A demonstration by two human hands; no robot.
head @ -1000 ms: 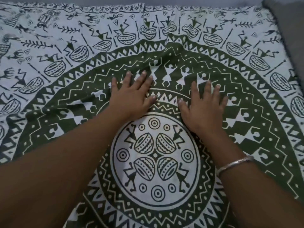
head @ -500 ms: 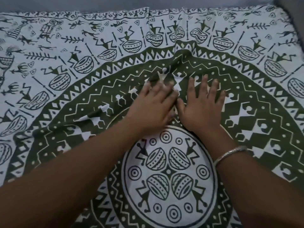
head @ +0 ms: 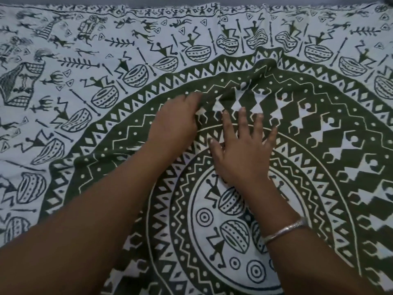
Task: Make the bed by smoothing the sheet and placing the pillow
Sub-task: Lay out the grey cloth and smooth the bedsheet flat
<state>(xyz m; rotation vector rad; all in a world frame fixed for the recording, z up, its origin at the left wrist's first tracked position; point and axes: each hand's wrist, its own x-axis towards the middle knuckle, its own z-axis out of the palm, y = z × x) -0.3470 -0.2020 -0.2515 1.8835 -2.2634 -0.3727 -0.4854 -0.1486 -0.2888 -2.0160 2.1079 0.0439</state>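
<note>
the sheet [head: 127, 60] is spread over the bed and fills nearly the whole view, with its far hem [head: 170, 12] lying slightly wavy against a grey strip at the top. most of the cloth is seen to lie flat, but a raised fold [head: 258, 74] stands in the green ring, running from the far border down towards the hands, and a shallower crease [head: 70, 165] can be made out at the ring's left side. the right hand [head: 242, 150] is laid flat on the cloth just beyond the white middle circle, fingers straight and spread, with nothing held; a bangle [head: 285, 229] is worn on that wrist. the left hand [head: 176, 122] is set just beside it on the green ring, its fingertips at the near end of the fold; they are blurred, so it cannot be told whether the cloth is pinched there or only pressed. the smoothing is judged to be under way and not finished: the sheet is already laid out and roughly squared, while the fold ahead of the hands, the crease at the left and the wavy hem are yet to be worked out. no pillow is seen anywhere in view, so its place cannot be given, and the placing of it is judged to be wholly left to do. the near part of the sheet is hidden by the forearms, so its state cannot be judged.
</note>
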